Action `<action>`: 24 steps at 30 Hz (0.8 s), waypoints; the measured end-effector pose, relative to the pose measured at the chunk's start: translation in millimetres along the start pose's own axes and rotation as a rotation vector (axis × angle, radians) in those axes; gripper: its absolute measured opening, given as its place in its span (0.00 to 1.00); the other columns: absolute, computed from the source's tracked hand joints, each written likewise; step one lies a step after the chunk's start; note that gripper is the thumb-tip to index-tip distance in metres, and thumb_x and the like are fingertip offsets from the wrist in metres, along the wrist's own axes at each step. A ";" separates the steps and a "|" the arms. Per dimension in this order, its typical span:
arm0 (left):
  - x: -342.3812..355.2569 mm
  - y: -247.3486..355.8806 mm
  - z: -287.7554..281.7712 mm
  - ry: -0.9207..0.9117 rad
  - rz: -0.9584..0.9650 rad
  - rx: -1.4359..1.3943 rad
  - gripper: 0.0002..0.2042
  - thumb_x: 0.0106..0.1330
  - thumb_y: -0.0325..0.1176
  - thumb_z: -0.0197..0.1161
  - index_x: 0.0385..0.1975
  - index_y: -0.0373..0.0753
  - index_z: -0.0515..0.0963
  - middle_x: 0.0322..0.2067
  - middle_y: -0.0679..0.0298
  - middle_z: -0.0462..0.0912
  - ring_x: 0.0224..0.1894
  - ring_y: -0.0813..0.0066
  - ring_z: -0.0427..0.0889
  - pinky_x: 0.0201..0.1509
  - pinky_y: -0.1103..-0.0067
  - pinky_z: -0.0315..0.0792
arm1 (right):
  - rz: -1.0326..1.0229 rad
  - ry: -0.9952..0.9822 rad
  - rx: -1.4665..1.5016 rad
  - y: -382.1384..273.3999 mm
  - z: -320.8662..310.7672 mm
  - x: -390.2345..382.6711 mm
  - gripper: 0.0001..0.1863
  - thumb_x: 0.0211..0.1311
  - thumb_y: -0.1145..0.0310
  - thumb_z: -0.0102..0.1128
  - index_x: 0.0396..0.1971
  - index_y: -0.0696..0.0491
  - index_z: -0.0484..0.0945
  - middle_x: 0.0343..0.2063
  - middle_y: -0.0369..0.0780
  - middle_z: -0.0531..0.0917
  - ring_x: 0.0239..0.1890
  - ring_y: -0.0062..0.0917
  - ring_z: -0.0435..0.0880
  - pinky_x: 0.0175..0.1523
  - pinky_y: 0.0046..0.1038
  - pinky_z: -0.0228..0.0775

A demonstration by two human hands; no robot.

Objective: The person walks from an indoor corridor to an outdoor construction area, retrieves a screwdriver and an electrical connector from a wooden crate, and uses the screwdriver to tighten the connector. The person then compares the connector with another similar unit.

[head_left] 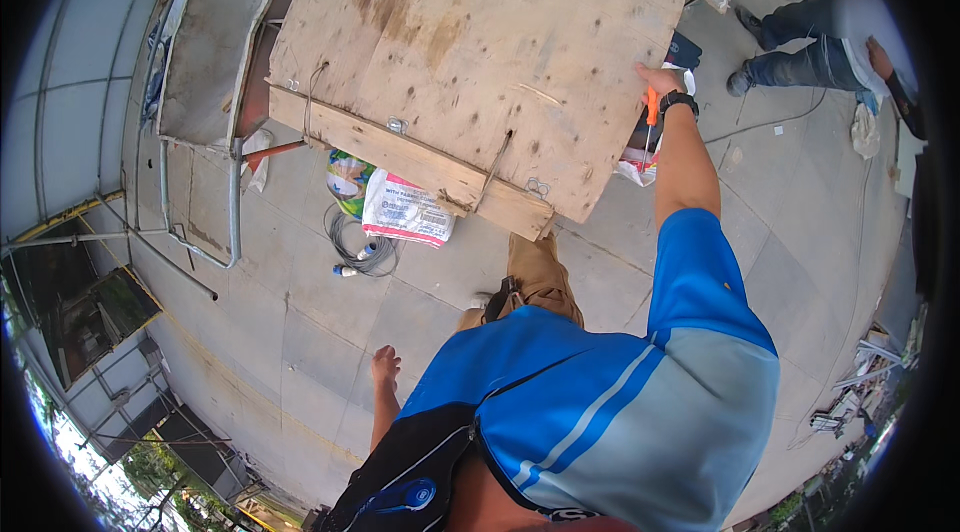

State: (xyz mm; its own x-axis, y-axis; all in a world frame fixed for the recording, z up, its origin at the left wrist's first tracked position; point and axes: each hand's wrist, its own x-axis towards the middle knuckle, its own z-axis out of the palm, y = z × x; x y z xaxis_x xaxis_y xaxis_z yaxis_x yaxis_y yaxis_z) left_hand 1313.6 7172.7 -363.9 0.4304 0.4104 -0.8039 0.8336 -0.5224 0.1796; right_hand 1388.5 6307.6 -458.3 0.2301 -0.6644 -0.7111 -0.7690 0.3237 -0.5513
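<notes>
My right hand is closed around a screwdriver with an orange handle, at the right edge of a worn plywood board. The blade points down past the board's edge, and the fingertips lie at that edge. My left hand hangs low at my side, away from the board, its fingers loosely apart with nothing in them. A timber strip runs along the board's near edge. Bent wires and small wire loops sit on it.
Printed bags and a coiled cable lie on the floor by the board. Metal tube frames stand at left. Another person stands at far right, near a cable on the floor. Scrap is piled at right.
</notes>
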 end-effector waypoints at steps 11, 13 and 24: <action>-0.4 32.1 -39.2 0.231 0.302 0.006 0.19 0.64 0.35 0.59 0.50 0.27 0.76 0.37 0.55 0.84 0.37 0.70 0.81 0.42 0.76 0.74 | -0.127 0.058 0.055 -1.5 0.5 -21.1 0.26 0.57 0.51 0.68 0.42 0.60 0.78 0.35 0.40 0.80 0.32 0.28 0.79 0.27 0.29 0.77; -7.9 22.7 -50.0 0.244 0.282 0.017 0.18 0.63 0.34 0.60 0.48 0.27 0.77 0.35 0.56 0.84 0.34 0.72 0.81 0.41 0.77 0.74 | -0.096 0.054 0.045 -1.8 -0.4 -26.1 0.25 0.56 0.52 0.69 0.41 0.60 0.78 0.34 0.40 0.80 0.30 0.28 0.79 0.26 0.30 0.76; 3.7 32.5 -78.5 0.279 0.349 0.081 0.18 0.63 0.32 0.59 0.48 0.25 0.76 0.33 0.57 0.83 0.32 0.71 0.79 0.39 0.76 0.73 | -0.267 0.219 0.078 1.6 -2.8 -57.3 0.27 0.54 0.53 0.69 0.44 0.59 0.77 0.32 0.43 0.83 0.27 0.31 0.82 0.26 0.31 0.78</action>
State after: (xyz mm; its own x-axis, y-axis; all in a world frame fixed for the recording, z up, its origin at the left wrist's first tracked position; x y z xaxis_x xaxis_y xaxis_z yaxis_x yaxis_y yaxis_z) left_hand 1369.5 7215.9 -316.5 0.7668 0.3791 -0.5180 0.5971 -0.7175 0.3587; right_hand 1372.4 6344.4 -417.2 0.2772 -0.8583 -0.4318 -0.6493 0.1640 -0.7427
